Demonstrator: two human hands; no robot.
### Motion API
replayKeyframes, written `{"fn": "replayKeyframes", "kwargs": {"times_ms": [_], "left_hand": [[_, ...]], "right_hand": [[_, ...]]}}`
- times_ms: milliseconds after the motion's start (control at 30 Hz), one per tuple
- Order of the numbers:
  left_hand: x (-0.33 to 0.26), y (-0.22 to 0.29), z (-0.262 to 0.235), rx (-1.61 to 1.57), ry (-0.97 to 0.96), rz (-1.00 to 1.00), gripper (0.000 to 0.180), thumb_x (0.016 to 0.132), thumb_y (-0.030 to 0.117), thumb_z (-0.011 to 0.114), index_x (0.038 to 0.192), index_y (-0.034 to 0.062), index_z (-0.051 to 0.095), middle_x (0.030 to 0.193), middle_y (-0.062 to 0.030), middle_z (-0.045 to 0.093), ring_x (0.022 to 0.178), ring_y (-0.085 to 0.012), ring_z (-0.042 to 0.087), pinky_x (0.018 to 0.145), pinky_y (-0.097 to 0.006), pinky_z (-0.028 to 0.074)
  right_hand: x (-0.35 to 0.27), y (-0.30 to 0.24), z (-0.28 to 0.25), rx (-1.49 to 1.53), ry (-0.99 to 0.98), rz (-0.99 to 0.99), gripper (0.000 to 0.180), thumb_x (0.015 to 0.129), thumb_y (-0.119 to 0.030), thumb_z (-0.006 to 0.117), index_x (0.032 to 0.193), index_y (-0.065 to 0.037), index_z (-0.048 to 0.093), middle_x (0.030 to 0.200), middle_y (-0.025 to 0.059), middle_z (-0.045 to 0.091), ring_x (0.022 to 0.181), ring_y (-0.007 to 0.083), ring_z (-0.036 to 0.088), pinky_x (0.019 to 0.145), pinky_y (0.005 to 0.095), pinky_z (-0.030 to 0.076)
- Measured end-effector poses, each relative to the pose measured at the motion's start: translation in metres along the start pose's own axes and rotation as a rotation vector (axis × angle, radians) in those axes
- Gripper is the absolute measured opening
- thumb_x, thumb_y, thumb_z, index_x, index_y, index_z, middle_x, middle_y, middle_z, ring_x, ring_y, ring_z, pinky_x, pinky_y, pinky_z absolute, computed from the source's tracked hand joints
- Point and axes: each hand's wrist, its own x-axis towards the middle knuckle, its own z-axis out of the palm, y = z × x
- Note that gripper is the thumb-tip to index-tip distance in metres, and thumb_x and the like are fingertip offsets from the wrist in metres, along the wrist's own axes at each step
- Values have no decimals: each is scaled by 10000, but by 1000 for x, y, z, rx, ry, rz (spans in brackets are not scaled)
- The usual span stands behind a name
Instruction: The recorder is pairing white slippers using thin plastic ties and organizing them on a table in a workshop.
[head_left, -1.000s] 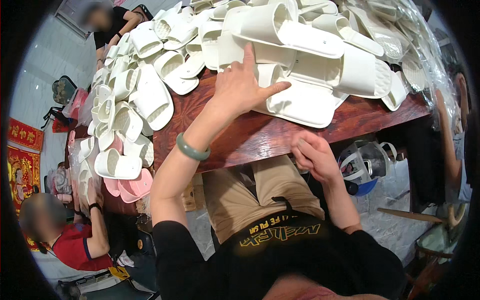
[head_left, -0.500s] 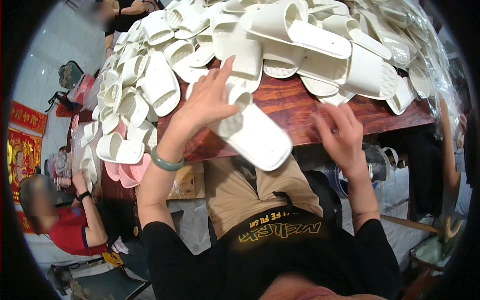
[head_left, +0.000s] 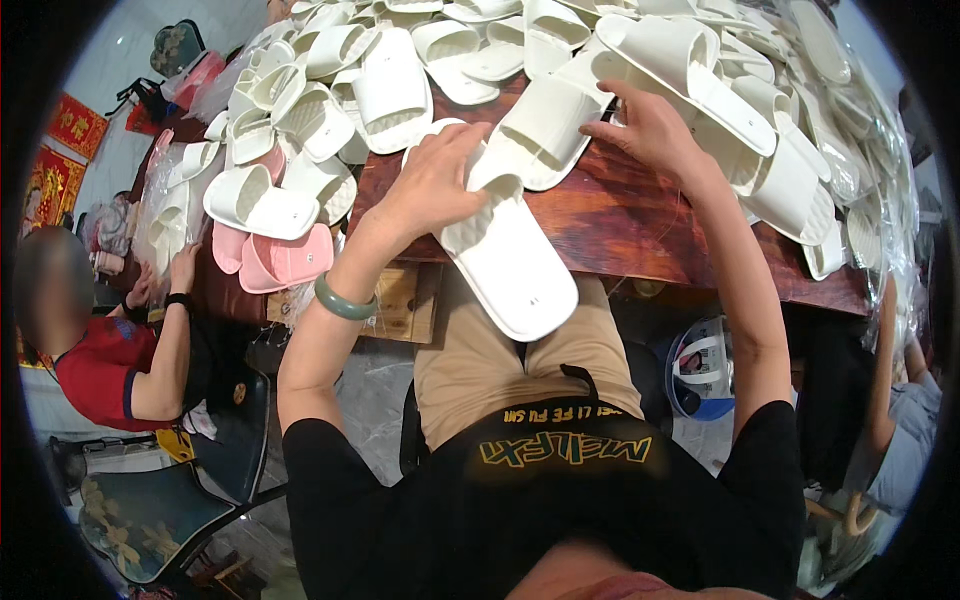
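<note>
My left hand (head_left: 435, 185), above a green bangle, is closed on the strap end of a white slide slipper (head_left: 518, 275). Its sole slants over the table's near edge, heel toward me. Beyond it, another white slipper (head_left: 545, 125) lies on the wood. My right hand (head_left: 648, 130) reaches to that slipper's right edge with thumb and fingers apart. Whether the fingertips touch it I cannot tell. A large heap of white slippers (head_left: 395, 85) spreads across the far side of the table.
The reddish wooden table (head_left: 640, 235) ends just before my lap. Pink slippers (head_left: 285, 258) lie at the left, near a co-worker in a red shirt (head_left: 110, 365). Clear plastic wrap (head_left: 895, 230) hangs at the right. A blue tub (head_left: 705, 405) stands below on the floor.
My right hand has moved forward and left, from over the near edge to the slipper beyond. My left hand keeps its slipper. The view has shifted, and the co-worker's hands have moved.
</note>
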Motion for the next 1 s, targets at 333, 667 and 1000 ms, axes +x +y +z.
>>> {"fn": "replayKeyframes", "kwargs": {"times_ms": [333,667,1000], "left_hand": [[-58,16,-34,38,72,-187,808,612,216,666,1322,-17,357,1195,-215,483,1129,-339,459,968,-387,364],[-55,-2,-21,-101,181,-112,937,569,204,713,1357,-39,269,1186,-216,483,1122,-327,467,974,-373,361],[17,-38,35,-49,268,89,569,661,239,660,1140,-32,515,1039,-222,560,998,-363,513,896,-410,402]], "right_hand": [[17,-41,77,39,-140,-269,304,729,-312,697,737,-20,613,659,157,606,652,328,601,588,408,466],[-21,-97,77,-123,210,-204,324,810,-291,641,668,-24,525,561,147,570,489,317,569,451,387,445],[-78,-25,4,268,-202,38,228,890,-180,506,876,28,599,763,191,567,771,321,566,685,360,442]]}}
